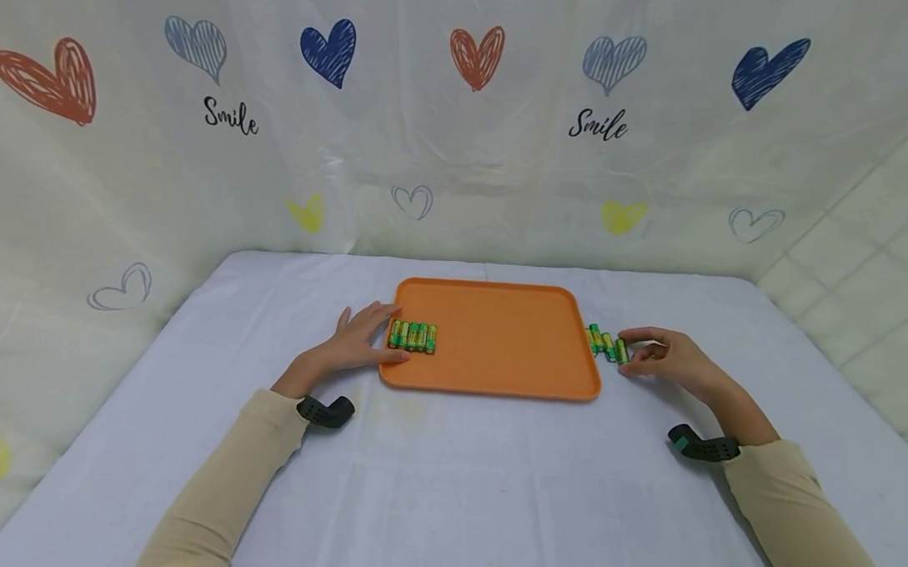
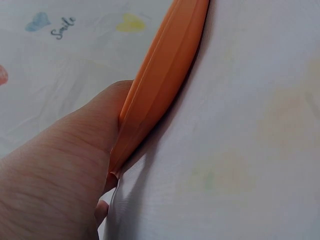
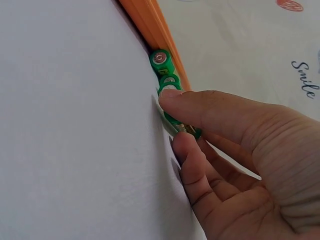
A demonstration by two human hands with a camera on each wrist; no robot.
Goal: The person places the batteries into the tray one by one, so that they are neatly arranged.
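Batteries (image 1: 413, 337), row of five: inside tray (image 1: 501, 340) at its left end, between spread thumb and fingers of left hand (image 1: 361, 338); a bumped rim could roll them. Loose batteries (image 1: 609, 346) on bench (image 1: 461, 492), just beside tray's right edge; right hand (image 1: 670, 361) pinches outermost battery (image 1: 622, 352); a slack pinch could drop it, a nudge scatter the others. Battery labels illegible; backdrop (image 1: 411, 143) reads "Smile" twice.
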